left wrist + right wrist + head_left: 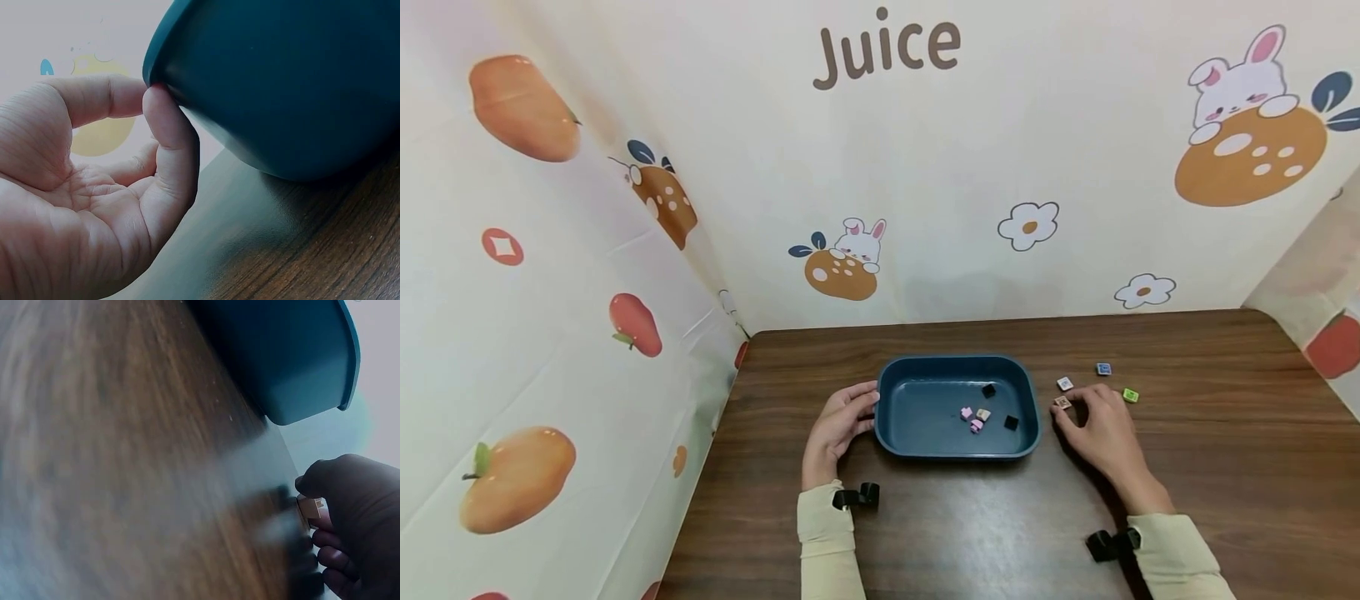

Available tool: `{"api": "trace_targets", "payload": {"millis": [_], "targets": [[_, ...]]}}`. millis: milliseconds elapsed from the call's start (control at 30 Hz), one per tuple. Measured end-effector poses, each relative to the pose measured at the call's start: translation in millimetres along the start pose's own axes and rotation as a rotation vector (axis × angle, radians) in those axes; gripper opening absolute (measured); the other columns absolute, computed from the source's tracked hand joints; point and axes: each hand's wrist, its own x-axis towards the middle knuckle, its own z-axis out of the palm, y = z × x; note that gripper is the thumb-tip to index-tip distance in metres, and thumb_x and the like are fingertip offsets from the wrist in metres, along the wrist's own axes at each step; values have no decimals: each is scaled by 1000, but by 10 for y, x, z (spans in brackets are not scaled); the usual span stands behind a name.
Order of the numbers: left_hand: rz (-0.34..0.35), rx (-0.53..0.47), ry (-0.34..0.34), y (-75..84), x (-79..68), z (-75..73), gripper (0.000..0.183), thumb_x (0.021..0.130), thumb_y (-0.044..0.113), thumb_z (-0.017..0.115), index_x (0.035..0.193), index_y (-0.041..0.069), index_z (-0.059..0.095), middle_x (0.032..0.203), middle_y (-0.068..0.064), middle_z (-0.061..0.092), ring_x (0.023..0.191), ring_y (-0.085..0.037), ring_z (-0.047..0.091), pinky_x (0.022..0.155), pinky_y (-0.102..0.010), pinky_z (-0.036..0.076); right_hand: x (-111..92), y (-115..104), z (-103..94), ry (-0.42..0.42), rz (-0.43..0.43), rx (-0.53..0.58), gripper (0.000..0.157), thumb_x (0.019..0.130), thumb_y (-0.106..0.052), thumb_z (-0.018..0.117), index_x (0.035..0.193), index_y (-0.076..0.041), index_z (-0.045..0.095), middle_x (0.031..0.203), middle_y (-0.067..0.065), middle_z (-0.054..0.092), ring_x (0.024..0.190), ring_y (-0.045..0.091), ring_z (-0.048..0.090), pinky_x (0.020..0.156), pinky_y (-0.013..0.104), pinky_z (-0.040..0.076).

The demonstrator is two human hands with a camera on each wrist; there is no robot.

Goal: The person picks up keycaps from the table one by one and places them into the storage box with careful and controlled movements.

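A dark teal rectangular tray (917, 421) sits on the table, and my left hand (837, 427) pinches its left rim between thumb and fingers. In the left wrist view the thumb and a fingertip meet at the lip of the tray (281, 94). Just right of the tray, my right hand (1105, 433) pinches a small tan toy brick (1062, 402) between thumb and index finger. The right wrist view shows that tan brick (310, 508) partly hidden by the hand. Inside the tray lie pink bricks (976, 426), a cream one (982, 414) and black ones (1011, 422).
Close to the right hand on the wooden table (985, 533) lie a white brick (1064, 383), a blue brick (1103, 368) and a green brick (1131, 395). A printed cloth (940, 167) hangs behind the table's back edge and along its left side.
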Motion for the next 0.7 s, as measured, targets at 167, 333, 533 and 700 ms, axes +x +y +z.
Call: {"api": "trace_targets", "payload": {"millis": [167, 333, 533, 700], "targets": [[2, -10, 10, 3, 0, 21, 47, 106, 14, 61, 147, -8, 53, 101, 3, 73, 89, -7, 69, 73, -22, 60, 0, 6, -9, 5, 8, -2, 19, 83, -8, 83, 96, 2, 72, 94, 20, 66, 92, 38, 57, 80, 50, 40], [6, -12, 15, 0, 1, 31, 46, 106, 14, 62, 146, -7, 55, 100, 3, 73, 88, -7, 70, 73, -23, 61, -10, 9, -13, 22, 9, 14, 16, 83, -6, 82, 95, 1, 73, 94, 19, 67, 93, 38, 57, 81, 49, 40], [7, -6, 21, 2, -5, 36, 44, 106, 14, 62, 145, -5, 57, 100, 4, 74, 89, -8, 70, 74, -23, 61, -10, -16, -45, 1, 46, 34, 15, 86, -7, 81, 97, 0, 74, 98, 20, 67, 97, 39, 58, 83, 52, 41], [8, 5, 11, 11, -14, 24, 46, 106, 16, 63, 145, -6, 56, 101, 6, 74, 90, -7, 70, 75, -24, 61, -21, -42, -69, -22, 69, 46, 15, 87, -8, 80, 99, 0, 75, 100, 21, 68, 96, 37, 58, 81, 49, 42]]}}
